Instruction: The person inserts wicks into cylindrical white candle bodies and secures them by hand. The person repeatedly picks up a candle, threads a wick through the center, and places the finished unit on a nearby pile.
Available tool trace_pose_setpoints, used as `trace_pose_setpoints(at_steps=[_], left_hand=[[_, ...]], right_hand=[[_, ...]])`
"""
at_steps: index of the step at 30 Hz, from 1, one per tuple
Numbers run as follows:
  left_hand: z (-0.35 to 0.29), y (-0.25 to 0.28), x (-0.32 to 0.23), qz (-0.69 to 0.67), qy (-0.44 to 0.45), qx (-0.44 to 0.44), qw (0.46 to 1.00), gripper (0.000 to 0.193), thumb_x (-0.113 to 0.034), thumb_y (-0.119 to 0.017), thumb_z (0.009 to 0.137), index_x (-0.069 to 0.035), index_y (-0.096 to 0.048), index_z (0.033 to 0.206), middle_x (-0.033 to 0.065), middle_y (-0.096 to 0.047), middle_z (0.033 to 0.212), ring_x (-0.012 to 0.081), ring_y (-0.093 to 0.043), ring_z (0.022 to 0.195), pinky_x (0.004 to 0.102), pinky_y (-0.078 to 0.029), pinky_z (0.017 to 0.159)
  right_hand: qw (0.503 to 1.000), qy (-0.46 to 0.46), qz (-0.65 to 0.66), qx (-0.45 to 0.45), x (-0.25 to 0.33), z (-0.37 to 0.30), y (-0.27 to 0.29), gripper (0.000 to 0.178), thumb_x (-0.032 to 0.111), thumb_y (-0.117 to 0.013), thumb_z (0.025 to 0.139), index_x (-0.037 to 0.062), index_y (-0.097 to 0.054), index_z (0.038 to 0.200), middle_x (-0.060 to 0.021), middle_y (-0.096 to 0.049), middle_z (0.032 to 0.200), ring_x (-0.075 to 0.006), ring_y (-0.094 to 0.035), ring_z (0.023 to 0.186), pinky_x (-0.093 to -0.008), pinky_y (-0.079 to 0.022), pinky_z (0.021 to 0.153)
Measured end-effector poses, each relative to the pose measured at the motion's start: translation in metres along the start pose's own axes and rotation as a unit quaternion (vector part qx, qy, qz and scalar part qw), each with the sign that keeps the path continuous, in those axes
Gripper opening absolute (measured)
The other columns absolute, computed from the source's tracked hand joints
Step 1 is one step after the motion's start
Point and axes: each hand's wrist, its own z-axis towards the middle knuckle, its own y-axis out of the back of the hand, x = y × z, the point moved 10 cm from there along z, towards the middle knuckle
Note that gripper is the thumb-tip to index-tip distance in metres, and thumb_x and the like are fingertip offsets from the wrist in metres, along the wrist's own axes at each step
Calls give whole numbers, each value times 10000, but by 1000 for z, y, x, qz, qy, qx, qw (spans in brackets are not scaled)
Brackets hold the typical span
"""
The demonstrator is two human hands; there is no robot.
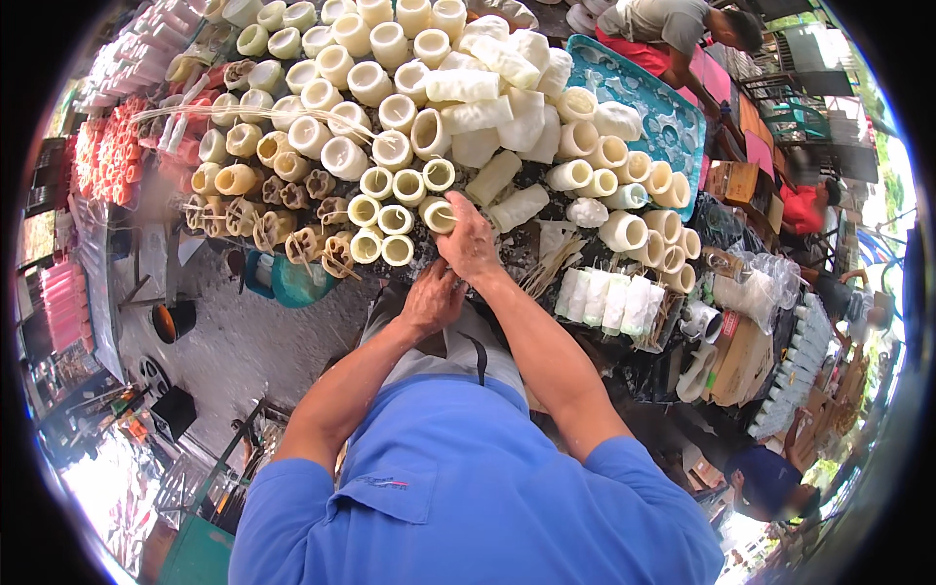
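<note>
Near the front edge of the crowded table, my right hand [470, 242] is closed at a pale yellow hollow candle-like cylinder [437, 216], its fingers at the right side of the rim. My left hand [433, 298] is just below and left of it, close to the right wrist. Its fingers are bent together, and whatever they may hold is hidden. Several matching yellow cylinders [395, 218] stand upright in rows to the left of my right hand. Two rough pale cylinders [517, 208] lie to its right.
Larger cream cylinders [369, 84] and white blocks [507, 60] fill the table behind. Brown flower-shaped pieces [276, 226] stand left. White strands [553, 261] and a row of white cylinders [611, 300] are at right. A teal tray [694, 146] stands beyond; a person [673, 29] bends near it.
</note>
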Motion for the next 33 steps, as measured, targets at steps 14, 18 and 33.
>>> trace_pose_setpoints(at_steps=[14, 18, 33], left_hand=[[46, 27, -1, -42, -52, -61, 996, 545, -18, -637, 918, 46, -540, 1451, 353, -542, 1412, 517, -540, 1322, 536, -484, 1087], [56, 34, -10, -247, -115, -103, 957, 746, 51, -698, 864, -39, -455, 1563, 283, -413, 1579, 466, -416, 1489, 488, -328, 1273], [42, -3, -7, -251, 85, 99, 959, 604, -451, -665, 1067, 39, -613, 1417, 221, -737, 1280, 397, -730, 1112, 448, -572, 992]], right_hand=[[996, -73, 52, -3, -1, 8, 5, 357, 138, -805, 916, 22, -697, 1235, -194, -738, 1150, -406, -734, 1029, -479, -594, 895], [998, -48, -38, 12, -5, 10, 23, 296, 86, -685, 943, 35, -705, 1233, -210, -729, 1183, -412, -698, 1124, -509, -563, 970], [960, -145, -187, -149, -65, -49, 126, 295, -4, -581, 973, -74, -729, 1217, -233, -771, 1174, -392, -746, 1095, -454, -570, 1016]])
